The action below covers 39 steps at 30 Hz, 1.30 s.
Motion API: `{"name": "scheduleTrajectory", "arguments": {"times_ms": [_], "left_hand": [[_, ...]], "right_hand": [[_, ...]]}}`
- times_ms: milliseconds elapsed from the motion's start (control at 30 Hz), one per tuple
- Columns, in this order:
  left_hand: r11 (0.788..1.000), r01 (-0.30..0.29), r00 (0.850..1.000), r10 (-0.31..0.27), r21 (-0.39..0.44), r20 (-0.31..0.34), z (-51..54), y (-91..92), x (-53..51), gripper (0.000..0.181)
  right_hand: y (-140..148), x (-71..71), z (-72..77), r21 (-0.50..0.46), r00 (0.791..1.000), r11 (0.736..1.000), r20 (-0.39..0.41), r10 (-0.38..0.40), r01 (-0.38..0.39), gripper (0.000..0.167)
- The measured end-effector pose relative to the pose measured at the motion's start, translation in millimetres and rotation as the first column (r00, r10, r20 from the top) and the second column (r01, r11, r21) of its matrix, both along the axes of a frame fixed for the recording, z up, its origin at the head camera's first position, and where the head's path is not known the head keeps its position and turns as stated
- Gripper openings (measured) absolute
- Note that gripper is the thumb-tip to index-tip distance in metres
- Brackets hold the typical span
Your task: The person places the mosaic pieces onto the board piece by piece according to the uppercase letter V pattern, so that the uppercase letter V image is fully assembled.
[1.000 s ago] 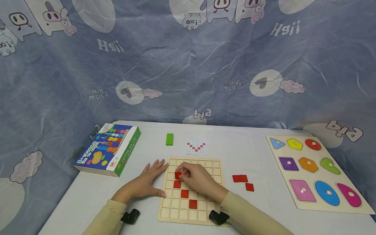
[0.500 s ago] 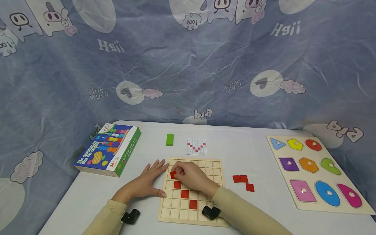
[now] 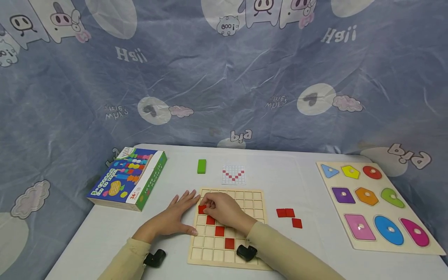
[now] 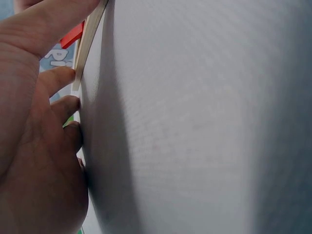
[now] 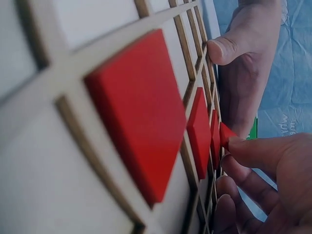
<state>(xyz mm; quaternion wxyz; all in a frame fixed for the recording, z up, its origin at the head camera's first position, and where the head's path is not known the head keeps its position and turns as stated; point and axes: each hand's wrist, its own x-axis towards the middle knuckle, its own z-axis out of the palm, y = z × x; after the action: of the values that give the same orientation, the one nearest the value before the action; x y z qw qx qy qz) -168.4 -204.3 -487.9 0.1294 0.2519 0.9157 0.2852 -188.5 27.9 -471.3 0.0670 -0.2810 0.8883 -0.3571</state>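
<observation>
A wooden grid board (image 3: 208, 254) lies on the white table, with three red square tiles set in a diagonal, one of them a red tile (image 3: 229, 244) low on the board. My right hand (image 3: 225, 210) pinches another red tile (image 3: 202, 210) between thumb and finger at the board's left column. In the right wrist view that pinched tile (image 5: 225, 134) is tilted, partly covered by the thumb. My left hand (image 3: 171, 217) lies with spread fingers along the left edge of the board, its thumb and a fingertip touching the wood (image 4: 90, 41).
Three loose red tiles (image 3: 296, 223) lie right of the board. Behind it are a pattern card (image 3: 233, 174) and a green block (image 3: 201, 166). A boxed toy (image 3: 127, 179) stands at left, a shape puzzle board (image 3: 379, 206) at right.
My right hand has moved left across the board with the pinched red tile, from the second column to the leftmost one. The left hand has stayed in place.
</observation>
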Motion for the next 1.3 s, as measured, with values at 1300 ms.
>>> {"name": "scheduleTrajectory", "arguments": {"times_ms": [1300], "left_hand": [[1.0, 0.002, 1.0, -0.002, 0.009, 0.011, 3.5, 0.1, 0.8, 0.113]], "right_hand": [[-1.2, -1.2, 2.1, 0.095, 0.999, 0.995, -0.028, 0.016, -0.013, 0.02]]}}
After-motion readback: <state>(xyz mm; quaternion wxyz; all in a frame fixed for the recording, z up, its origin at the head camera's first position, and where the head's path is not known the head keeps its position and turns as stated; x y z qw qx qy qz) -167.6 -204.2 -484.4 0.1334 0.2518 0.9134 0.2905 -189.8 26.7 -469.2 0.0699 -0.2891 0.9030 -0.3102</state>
